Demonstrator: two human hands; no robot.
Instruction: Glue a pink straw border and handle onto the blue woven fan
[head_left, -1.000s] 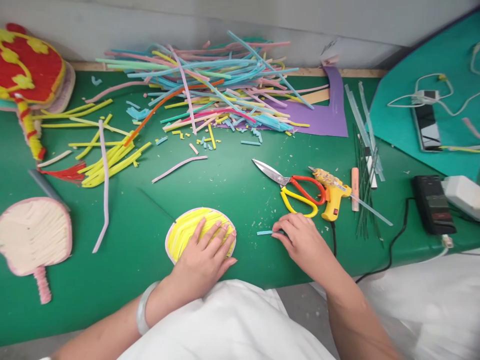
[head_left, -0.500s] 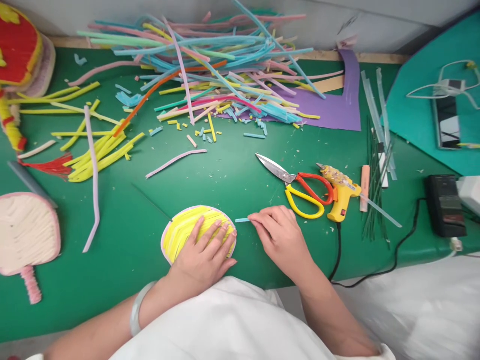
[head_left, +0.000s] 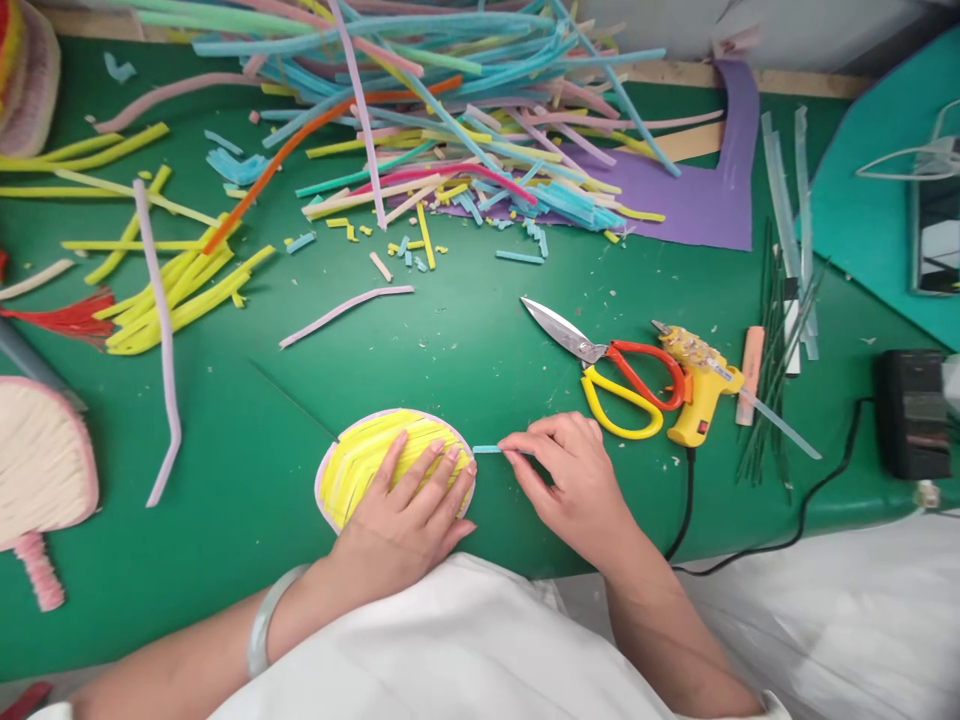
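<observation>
My left hand (head_left: pixel 401 515) lies flat with fingers spread on an oval piece (head_left: pixel 360 465) covered in yellow chenille strips and edged in pale lilac. A thin dark green wire (head_left: pixel 292 400) sticks out from its upper left edge. Between thumb and forefinger, my right hand (head_left: pixel 566 480) pinches a short light-blue chenille stem (head_left: pixel 487 449). The stem's free end is at the oval's right rim; whether it touches cannot be made out. Above and right of my right hand lie scissors (head_left: pixel 626 385) with red and yellow handles.
A yellow hot glue gun (head_left: pixel 697 400) with a cord lies right of the scissors, near dark wires (head_left: pixel 769 400). Many coloured chenille stems (head_left: pixel 450 60) are heaped at the back over a purple sheet (head_left: pixel 697 195). Lilac stems (head_left: pixel 161 350) and a cream fan-shaped piece (head_left: pixel 45 460) lie left.
The view has shifted slightly, with the back heap now higher in the picture. More of the blue stem shows, and its end is closer to the oval's rim. My left hand stays in place.
</observation>
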